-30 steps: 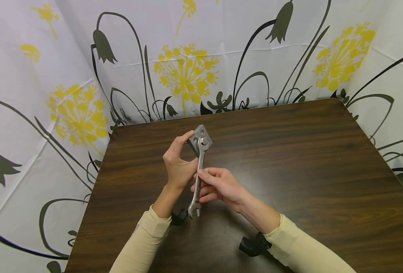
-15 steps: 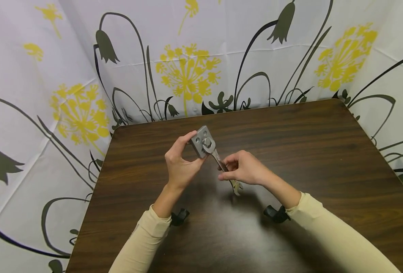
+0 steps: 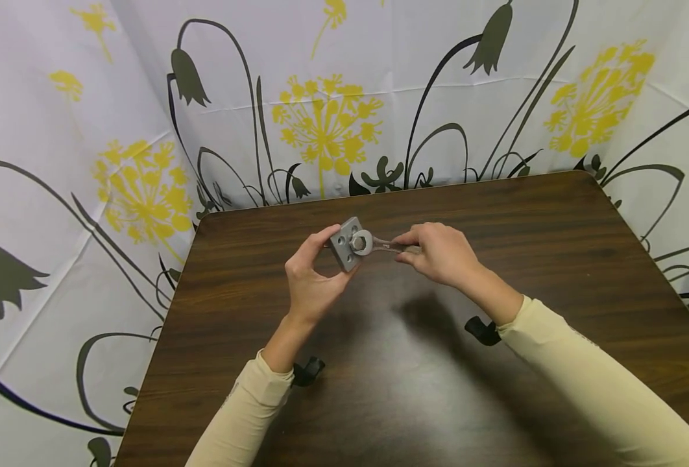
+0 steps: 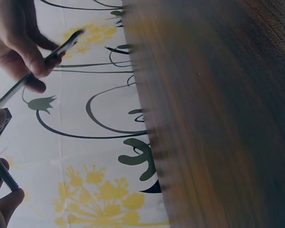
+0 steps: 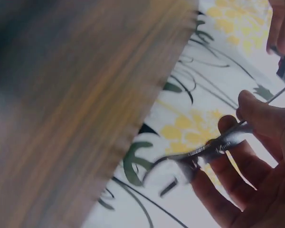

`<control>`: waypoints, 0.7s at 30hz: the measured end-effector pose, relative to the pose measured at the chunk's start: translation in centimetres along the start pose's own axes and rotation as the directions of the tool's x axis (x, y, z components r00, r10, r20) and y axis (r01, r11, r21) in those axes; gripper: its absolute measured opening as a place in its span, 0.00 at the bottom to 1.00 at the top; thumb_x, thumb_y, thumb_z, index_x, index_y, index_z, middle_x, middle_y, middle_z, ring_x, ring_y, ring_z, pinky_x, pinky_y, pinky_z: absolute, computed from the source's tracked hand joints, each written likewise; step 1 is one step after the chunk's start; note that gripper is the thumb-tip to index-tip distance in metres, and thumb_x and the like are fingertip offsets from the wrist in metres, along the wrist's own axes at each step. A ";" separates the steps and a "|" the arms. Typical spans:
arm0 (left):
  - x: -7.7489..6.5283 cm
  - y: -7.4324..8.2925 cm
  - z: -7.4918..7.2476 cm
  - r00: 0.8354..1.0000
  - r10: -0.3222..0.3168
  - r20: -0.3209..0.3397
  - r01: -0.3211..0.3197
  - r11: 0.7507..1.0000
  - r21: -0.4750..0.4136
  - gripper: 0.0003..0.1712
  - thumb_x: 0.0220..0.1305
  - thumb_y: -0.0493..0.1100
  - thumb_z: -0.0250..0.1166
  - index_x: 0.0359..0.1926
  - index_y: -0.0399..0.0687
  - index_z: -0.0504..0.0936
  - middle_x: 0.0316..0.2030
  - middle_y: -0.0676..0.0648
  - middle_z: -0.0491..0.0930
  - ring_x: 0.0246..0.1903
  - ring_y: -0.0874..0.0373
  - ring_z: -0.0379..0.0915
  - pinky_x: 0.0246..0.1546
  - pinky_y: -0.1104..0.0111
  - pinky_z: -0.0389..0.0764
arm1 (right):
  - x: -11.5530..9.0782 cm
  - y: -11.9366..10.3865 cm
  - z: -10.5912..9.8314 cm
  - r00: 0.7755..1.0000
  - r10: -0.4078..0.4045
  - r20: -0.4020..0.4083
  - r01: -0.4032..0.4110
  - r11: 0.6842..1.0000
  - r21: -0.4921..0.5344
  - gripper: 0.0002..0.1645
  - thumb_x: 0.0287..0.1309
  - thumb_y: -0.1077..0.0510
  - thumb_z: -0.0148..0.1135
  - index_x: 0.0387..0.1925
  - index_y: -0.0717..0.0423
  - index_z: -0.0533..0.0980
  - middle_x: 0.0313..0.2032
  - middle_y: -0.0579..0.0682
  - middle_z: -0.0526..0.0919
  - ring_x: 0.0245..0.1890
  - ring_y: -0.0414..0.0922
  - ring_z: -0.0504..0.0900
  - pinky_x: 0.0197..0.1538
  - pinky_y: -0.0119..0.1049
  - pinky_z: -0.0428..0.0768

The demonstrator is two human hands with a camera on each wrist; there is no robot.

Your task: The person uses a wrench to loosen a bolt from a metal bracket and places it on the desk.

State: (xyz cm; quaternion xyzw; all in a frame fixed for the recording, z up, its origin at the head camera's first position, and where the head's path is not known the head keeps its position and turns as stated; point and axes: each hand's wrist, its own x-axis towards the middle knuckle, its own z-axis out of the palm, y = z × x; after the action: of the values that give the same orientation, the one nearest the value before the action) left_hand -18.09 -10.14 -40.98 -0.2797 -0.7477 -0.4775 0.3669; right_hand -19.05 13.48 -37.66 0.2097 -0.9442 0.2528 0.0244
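Observation:
My left hand holds a small grey metal block with several holes, thumb and fingers at its edges, above the table. A hex bolt goes through the block; its threaded shank sticks out behind, near the left fingertips. The ring end of a combination wrench sits around the bolt head. My right hand pinches the wrench shaft, which points to the right. In the right wrist view the wrench's open end extends past the fingers.
Both hands are over a dark wood-grain table. A white curtain with yellow and grey flowers hangs behind it. Dark wrist mounts sit below each forearm.
The right hand has swung the wrench counterclockwise around the bolt head, from pointing toward the person to pointing right. The left hand and block have barely moved.

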 end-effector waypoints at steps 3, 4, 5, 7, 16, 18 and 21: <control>-0.1 0.1 0.0 1.000 0.000 0.014 0.000 1.000 -0.004 0.37 0.36 0.33 0.82 0.53 0.39 0.81 0.45 0.43 0.84 0.42 0.50 0.80 0.46 0.64 0.78 | 0.6 0.3 -0.8 0.996 -0.074 -0.049 0.069 0.992 -0.103 0.16 0.56 0.53 0.71 0.48 0.46 0.86 0.35 0.44 0.82 0.37 0.46 0.78 0.31 0.45 0.77; -0.1 0.1 0.0 1.000 -0.001 0.019 0.001 1.000 -0.003 0.37 0.36 0.33 0.82 0.53 0.39 0.81 0.45 0.43 0.84 0.42 0.50 0.80 0.46 0.64 0.78 | 0.9 0.3 -1.1 0.992 -0.104 -0.068 0.094 0.987 -0.131 0.16 0.56 0.54 0.71 0.48 0.46 0.86 0.35 0.45 0.82 0.37 0.47 0.77 0.32 0.45 0.77; -0.2 0.2 0.0 1.000 -0.003 0.025 0.003 1.000 -0.003 0.37 0.36 0.32 0.82 0.53 0.40 0.81 0.45 0.43 0.84 0.42 0.50 0.80 0.46 0.64 0.78 | 1.1 0.4 -1.4 0.986 -0.140 -0.090 0.125 0.980 -0.157 0.15 0.56 0.55 0.72 0.47 0.47 0.86 0.35 0.45 0.82 0.37 0.47 0.77 0.33 0.45 0.77; -0.3 0.2 0.0 0.999 -0.010 0.039 0.010 1.000 -0.005 0.36 0.37 0.32 0.81 0.53 0.41 0.81 0.46 0.44 0.84 0.43 0.51 0.80 0.47 0.63 0.79 | 1.7 0.5 -1.8 0.963 -0.231 -0.141 0.197 0.956 -0.218 0.14 0.55 0.59 0.71 0.45 0.49 0.86 0.34 0.46 0.81 0.37 0.48 0.76 0.35 0.44 0.77; -0.6 0.3 0.4 0.996 -0.016 0.093 0.018 1.000 -0.019 0.34 0.41 0.36 0.81 0.54 0.44 0.81 0.46 0.47 0.84 0.42 0.54 0.80 0.46 0.61 0.80 | 4.3 -0.1 -4.2 0.717 -0.645 -0.263 0.447 0.716 -0.536 0.14 0.55 0.71 0.65 0.39 0.53 0.86 0.36 0.54 0.79 0.43 0.55 0.74 0.65 0.47 0.67; -0.7 0.3 0.5 0.995 -0.013 0.096 0.015 1.000 -0.020 0.33 0.41 0.36 0.80 0.53 0.44 0.81 0.46 0.47 0.84 0.42 0.54 0.80 0.45 0.62 0.80 | 4.7 -0.5 -4.7 0.653 -0.717 -0.243 0.485 0.643 -0.593 0.15 0.57 0.73 0.62 0.40 0.55 0.85 0.38 0.56 0.79 0.45 0.55 0.75 0.69 0.48 0.62; -0.8 0.3 0.7 0.994 -0.003 0.108 0.005 1.000 -0.020 0.32 0.42 0.37 0.80 0.53 0.44 0.81 0.45 0.47 0.84 0.41 0.55 0.80 0.45 0.63 0.79 | 5.2 -1.2 -5.3 0.550 -0.813 -0.193 0.542 0.523 -0.658 0.16 0.60 0.74 0.57 0.41 0.57 0.84 0.39 0.57 0.78 0.48 0.56 0.75 0.71 0.49 0.58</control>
State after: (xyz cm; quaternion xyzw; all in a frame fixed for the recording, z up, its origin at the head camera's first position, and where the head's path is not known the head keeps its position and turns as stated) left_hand -17.60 -9.45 -41.67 -0.3071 -0.7622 -0.4699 0.3223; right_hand -23.66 13.13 -31.74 0.4883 -0.7683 -0.0045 0.4138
